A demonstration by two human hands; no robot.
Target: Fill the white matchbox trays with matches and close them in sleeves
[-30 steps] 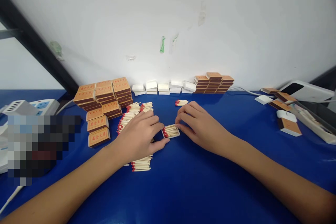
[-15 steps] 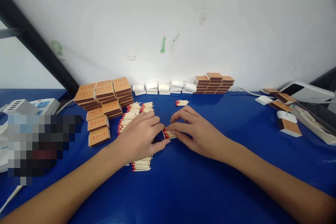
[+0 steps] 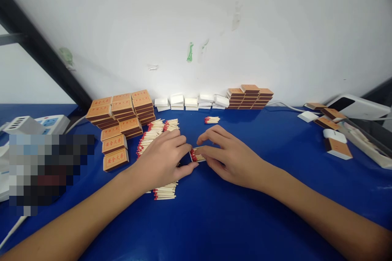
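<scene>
A small white matchbox tray (image 3: pixel 200 160) holding red-headed matches (image 3: pixel 194 155) lies between my hands. My left hand (image 3: pixel 167 157) has its thumb and forefinger closed on the tray's left end. Above the tray, my right hand (image 3: pixel 231 153) is bent with fingers apart; one fingertip touches the matches, while the hand covers the tray's right end. Rows of loose matches (image 3: pixel 165 193) lie on the blue table under and around my left hand. A small bunch of matches (image 3: pixel 212 120) rests beyond my right hand.
Orange matchboxes (image 3: pixel 115 159) are stacked at the left, with another matchbox stack (image 3: pixel 249 100) against the wall. White trays (image 3: pixel 191 103) line the wall. At right are loose matchboxes (image 3: pixel 338 148) and a white device (image 3: pixel 358 108); a power strip (image 3: pixel 53 124) sits at left.
The thumb of my right hand has drawn back from the matches, and its fingers have spread a little. My left hand and the tray have stayed in place.
</scene>
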